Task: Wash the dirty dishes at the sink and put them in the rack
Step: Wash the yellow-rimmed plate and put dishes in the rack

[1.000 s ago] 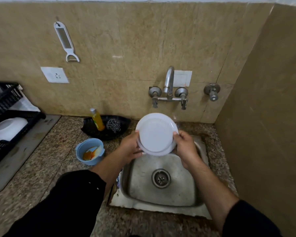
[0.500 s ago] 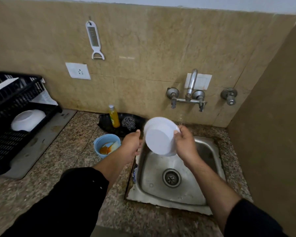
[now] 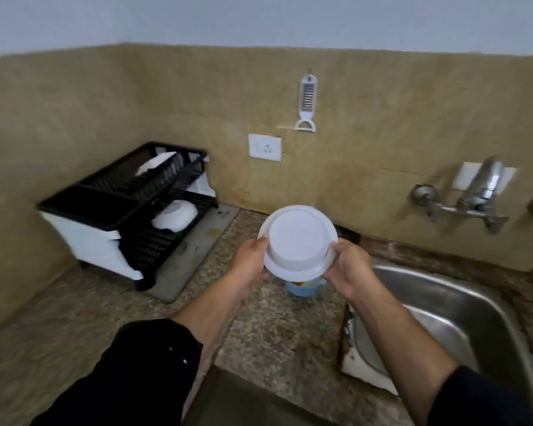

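A white bowl [image 3: 299, 238] is held upside down over the granite counter, left of the steel sink [image 3: 462, 305]. My left hand [image 3: 251, 259] grips its left rim and my right hand [image 3: 350, 269] grips its right rim. The black two-tier dish rack [image 3: 105, 204] stands at the back left. An upturned white bowl [image 3: 174, 216] lies on its lower tier and a white dish [image 3: 156, 166] sits in the upper tier.
A small blue tub [image 3: 303, 290] sits on the counter, partly hidden under the held bowl. The tap [image 3: 480, 186] is on the wall above the sink. A grey mat [image 3: 191, 256] lies under the rack. A white peeler [image 3: 307, 103] and a socket [image 3: 264, 147] are on the wall.
The bowl has moved left, from over the sink to over the counter, held by both hands. The view has swung left, bringing the whole rack into sight.
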